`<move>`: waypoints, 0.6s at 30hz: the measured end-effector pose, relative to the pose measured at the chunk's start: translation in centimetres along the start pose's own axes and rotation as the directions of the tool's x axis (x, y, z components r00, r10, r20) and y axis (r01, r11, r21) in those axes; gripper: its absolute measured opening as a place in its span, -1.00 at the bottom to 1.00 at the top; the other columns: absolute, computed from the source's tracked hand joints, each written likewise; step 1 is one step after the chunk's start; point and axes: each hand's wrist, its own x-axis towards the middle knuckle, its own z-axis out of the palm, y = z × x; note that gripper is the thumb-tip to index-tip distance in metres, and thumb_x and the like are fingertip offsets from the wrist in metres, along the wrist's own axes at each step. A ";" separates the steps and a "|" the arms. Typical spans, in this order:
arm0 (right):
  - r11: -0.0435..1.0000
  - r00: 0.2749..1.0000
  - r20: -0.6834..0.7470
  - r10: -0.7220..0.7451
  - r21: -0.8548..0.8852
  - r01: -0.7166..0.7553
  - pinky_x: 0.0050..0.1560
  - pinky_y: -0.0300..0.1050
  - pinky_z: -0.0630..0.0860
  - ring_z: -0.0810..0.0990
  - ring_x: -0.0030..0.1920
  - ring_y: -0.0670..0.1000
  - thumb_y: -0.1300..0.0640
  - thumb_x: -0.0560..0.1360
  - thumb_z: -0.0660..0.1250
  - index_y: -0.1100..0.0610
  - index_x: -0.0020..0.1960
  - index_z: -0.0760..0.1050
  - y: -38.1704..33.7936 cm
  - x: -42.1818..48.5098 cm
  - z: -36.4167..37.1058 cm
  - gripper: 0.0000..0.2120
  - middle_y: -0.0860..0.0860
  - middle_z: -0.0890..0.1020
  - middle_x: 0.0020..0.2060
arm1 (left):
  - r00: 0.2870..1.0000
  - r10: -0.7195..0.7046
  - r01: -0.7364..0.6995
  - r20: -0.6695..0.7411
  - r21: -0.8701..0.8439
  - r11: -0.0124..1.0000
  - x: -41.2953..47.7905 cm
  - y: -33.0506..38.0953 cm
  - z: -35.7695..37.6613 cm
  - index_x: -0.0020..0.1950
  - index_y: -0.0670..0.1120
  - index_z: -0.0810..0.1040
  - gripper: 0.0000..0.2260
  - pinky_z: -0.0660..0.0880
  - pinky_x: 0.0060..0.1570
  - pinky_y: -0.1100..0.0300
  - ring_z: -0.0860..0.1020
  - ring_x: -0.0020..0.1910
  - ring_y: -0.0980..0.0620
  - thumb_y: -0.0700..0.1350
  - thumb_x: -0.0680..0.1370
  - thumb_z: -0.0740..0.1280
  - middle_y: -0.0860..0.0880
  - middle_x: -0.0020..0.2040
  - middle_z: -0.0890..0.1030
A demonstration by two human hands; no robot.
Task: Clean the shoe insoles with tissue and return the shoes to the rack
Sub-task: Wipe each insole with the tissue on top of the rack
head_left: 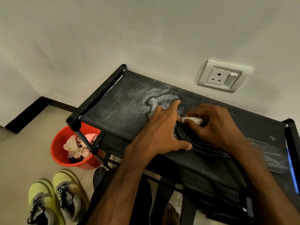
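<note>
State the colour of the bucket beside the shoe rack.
Red-orange bucket, clearest in the head view.

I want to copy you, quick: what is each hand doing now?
Left hand: open, fingers spread flat on the dusty black fabric rack shelf.
Right hand: closed around a crumpled white tissue wad.

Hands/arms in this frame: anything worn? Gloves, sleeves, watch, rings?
Nothing worn. The left hand and right hand are bare: no gloves, and no rings show. Both forearms are bare to the frame edge, with no sleeve, watch or band in view. No markings visible.
</note>
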 end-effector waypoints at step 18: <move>1.000 1.000 0.001 -0.021 0.003 0.021 -0.24 0.02 0.60 0.59 -0.22 -0.16 -0.03 0.44 0.48 -0.11 0.00 0.74 0.6 -0.4 -0.2 -0.85 -0.18 0.64 -0.19 | 0.999 0.034 -0.034 0.024 -0.008 0.999 0.2 -0.2 0.4 0.64 0.07 -0.16 0.16 0.27 0.45 -0.04 0.20 0.42 0.08 0.11 0.33 0.62 0.22 0.28 0.47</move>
